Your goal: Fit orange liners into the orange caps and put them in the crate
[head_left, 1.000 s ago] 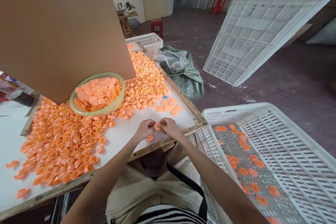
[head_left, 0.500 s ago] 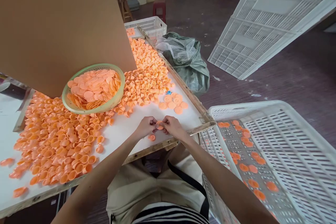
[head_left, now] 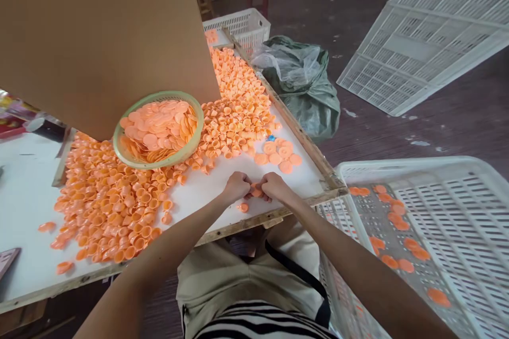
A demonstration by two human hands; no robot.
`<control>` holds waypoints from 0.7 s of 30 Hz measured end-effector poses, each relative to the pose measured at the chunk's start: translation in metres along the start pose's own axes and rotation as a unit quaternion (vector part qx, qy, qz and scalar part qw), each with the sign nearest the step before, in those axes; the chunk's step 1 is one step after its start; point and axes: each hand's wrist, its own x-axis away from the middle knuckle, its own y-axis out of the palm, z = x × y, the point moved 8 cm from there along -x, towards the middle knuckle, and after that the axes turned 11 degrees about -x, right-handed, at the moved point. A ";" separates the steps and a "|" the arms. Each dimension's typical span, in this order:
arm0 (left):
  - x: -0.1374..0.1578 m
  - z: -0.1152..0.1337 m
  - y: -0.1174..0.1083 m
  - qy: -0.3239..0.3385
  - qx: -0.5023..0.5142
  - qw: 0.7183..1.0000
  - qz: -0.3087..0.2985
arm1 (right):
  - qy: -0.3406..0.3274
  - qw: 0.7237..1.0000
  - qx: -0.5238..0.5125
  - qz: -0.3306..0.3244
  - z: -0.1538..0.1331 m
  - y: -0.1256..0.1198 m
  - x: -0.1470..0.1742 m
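Between my two hands, just above the white tabletop, is a small orange plastic disc. My left hand pinches its left side, and my right hand grips the right side with curled fingers. Fingertips partly cover the disc. A single orange cup-shaped piece lies on the table just below my left hand. Beyond my right hand is a cluster of flat orange discs, with a small blue piece at its far edge.
A big heap of small orange cups spreads over the table. On it sits a green basket of orange discs, beside a tall cardboard sheet. A white crate with scattered discs stands at right; a green sack lies beyond the wooden edge.
The view has shifted left, so everything sits further right in the picture. Both hands still hold the disc above the same spot, with the fingers slightly more curled round it.
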 end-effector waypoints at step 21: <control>0.056 -0.036 -0.133 0.121 -0.389 0.840 0.359 | -0.096 0.826 0.000 0.555 0.225 -0.268 0.141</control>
